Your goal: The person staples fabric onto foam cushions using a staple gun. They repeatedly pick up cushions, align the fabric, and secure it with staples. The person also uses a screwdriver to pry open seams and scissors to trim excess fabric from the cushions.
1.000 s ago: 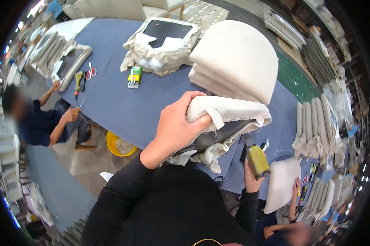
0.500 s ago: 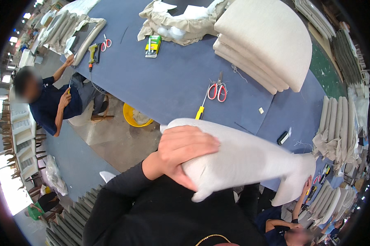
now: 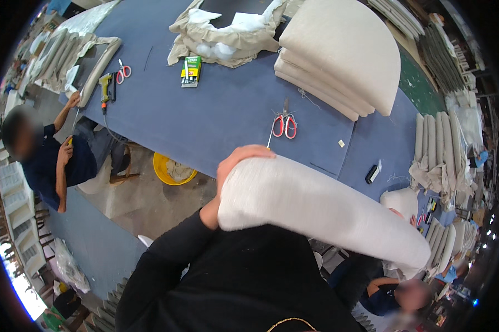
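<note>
A long, curved pad covered in pale fabric (image 3: 310,199) is held up in front of my body, slanting down to the right. My left hand (image 3: 241,160) wraps round its left end, fingers over the far edge and palm hidden behind it. At the right end, fingertips that look like those of my right hand (image 3: 395,212) show at the far edge; the rest is covered by the pad. Behind them is another pale padded piece (image 3: 401,200). Red-handled scissors (image 3: 285,126) lie on the blue-grey table (image 3: 216,110) beyond the pad, beside a thin metal shaft.
Stacked beige cushions (image 3: 343,50), a gathered fabric cover (image 3: 227,47), a green-yellow box (image 3: 190,72) and a staple gun (image 3: 105,88) occupy the table. A yellow bucket (image 3: 161,171) stands on the floor. Co-workers (image 3: 66,155) are at the left and lower right.
The pad has turned, with its left end raised and its right end swung nearer. My left hand has shifted from its upper face to behind its left end. The view has shifted slightly.
</note>
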A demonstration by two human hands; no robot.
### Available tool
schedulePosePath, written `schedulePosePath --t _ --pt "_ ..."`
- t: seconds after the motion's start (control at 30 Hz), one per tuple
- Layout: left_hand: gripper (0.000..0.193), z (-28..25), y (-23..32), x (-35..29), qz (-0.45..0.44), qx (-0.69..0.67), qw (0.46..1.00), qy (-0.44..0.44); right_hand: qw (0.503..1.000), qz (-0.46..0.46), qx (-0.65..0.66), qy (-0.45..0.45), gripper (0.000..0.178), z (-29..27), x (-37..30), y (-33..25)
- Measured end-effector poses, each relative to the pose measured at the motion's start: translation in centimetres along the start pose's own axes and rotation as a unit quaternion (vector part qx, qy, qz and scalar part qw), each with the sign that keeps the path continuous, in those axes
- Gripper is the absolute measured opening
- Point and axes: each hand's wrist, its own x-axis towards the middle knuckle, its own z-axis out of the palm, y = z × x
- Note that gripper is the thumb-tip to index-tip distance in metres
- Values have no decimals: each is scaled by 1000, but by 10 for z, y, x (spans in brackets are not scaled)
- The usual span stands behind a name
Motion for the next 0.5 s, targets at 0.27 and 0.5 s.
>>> schedulePosePath --t 0.27,0.5 --pt "66 -8 -176 9 -207 367 868 -264 910 -352 -203 88 60 62 -89 -95" --pt "51 4 -263 -49 -98 491 820 -278 962 -273 -7 -13 57 206 -173 -126"
